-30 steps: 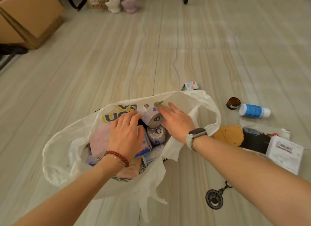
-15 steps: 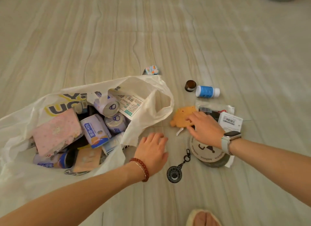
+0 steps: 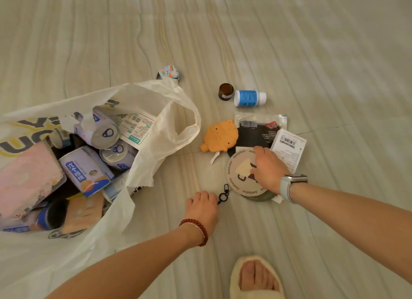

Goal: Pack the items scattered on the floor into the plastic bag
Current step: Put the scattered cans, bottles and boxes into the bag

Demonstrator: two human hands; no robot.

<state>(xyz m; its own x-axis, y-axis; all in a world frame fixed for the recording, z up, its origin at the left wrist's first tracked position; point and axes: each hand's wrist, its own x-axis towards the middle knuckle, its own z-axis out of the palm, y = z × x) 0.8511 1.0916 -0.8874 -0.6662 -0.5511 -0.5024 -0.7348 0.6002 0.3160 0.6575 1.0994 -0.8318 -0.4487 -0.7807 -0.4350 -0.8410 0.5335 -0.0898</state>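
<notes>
The white plastic bag [image 3: 156,93] lies open at the left, holding drink cans [image 3: 104,133], a pink pouch and several packets. My left hand [image 3: 201,207] is curled over a keychain on the floor; only its black clasp [image 3: 223,195] shows. My right hand [image 3: 268,169] sits on a round printed coaster [image 3: 239,176], fingers bent over its far edge and thumb on its face. A green coaster [image 3: 258,198] peeks out beneath. Above lie a yellow rubbery item [image 3: 219,136], a black packet [image 3: 256,136] and a white box [image 3: 288,147].
A brown jar [image 3: 225,91] and a blue-labelled white bottle [image 3: 248,98] lie farther out. A small colourful item [image 3: 169,72] sits behind the bag's handle. My foot in a cream slipper [image 3: 256,276] stands at the bottom edge. Pale wood-grain floor surrounds everything.
Both hands left the bag. My left hand came down onto the keychain, and my right hand slid from the yellow item onto the round coaster. The view swung right.
</notes>
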